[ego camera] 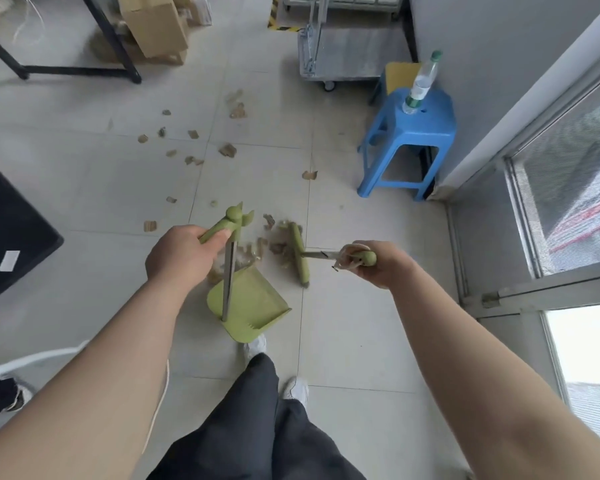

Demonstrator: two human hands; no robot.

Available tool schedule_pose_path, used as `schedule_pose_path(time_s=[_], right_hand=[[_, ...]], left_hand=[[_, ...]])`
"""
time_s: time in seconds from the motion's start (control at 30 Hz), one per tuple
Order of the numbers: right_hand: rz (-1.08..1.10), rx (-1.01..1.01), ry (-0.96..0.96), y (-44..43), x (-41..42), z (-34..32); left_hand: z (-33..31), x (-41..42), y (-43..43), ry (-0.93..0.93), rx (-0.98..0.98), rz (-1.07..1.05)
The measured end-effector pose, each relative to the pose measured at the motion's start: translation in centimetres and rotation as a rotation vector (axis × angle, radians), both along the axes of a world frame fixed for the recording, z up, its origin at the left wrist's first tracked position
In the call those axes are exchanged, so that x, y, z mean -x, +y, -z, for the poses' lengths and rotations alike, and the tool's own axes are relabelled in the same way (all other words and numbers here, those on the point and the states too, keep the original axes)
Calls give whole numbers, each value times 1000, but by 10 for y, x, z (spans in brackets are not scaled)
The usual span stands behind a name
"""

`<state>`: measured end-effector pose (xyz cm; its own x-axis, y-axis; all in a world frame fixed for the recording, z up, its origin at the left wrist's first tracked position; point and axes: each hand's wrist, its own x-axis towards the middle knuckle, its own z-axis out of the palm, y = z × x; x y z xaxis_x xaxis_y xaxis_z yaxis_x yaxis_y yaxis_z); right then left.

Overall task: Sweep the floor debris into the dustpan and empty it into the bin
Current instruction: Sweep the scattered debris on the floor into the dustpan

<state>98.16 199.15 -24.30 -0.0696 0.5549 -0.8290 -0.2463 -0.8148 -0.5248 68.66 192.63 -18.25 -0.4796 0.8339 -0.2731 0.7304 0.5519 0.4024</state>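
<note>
Broom and dustpan meet at the debris pile

Left hand [179,252] is curled tight round the green grip at the top of the dustpan [253,299] pole. The pan sits on the tiled floor [84,188] just beyond the person's white shoes [295,389], with its mouth facing far, toward the pile. Right hand [378,266] is wrapped round the green end of the broom's handle, where a pale tag hangs; the metal shaft runs left from it to the broom head [300,252]. That head lies on the floor just right of the pan's mouth, touching the debris [257,251], a heap of brown scraps that lies between the head and the pan pole. Some of the heap lies at the pan's lip; whether any is already inside I cannot tell.

More scraps [227,150] lie scattered on the tiles farther off, mostly left of centre, well apart from the pan. On the right stands a blue stool [416,133] with a clear bottle [421,83] upright on it, and a yellow stool [400,72] is just behind. A wheeled metal cart [326,57] stands at the far side. Cardboard boxes [156,26] sit at far left under a black frame [118,39]. A black block [11,230] fills the left edge, and a window [568,188] lines the right wall.
</note>
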Motion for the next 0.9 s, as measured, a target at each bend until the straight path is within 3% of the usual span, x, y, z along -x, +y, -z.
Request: schedule_pose_path(time_s=[0.2,0.43,0.6,0.9], right_hand=[[-126,-90,-166,14,-30,-21],[-47,-30,-382,54,-28,-8],[-4,12,-360,86,6,10],[-268,14,-277,123,124,5]], left_hand=[[0,-3,28,-30,-7,33],[1,18,63,-16,-11,27],[7,47,84,-50,-9,-10],[8,110,114,-51,24,-50]])
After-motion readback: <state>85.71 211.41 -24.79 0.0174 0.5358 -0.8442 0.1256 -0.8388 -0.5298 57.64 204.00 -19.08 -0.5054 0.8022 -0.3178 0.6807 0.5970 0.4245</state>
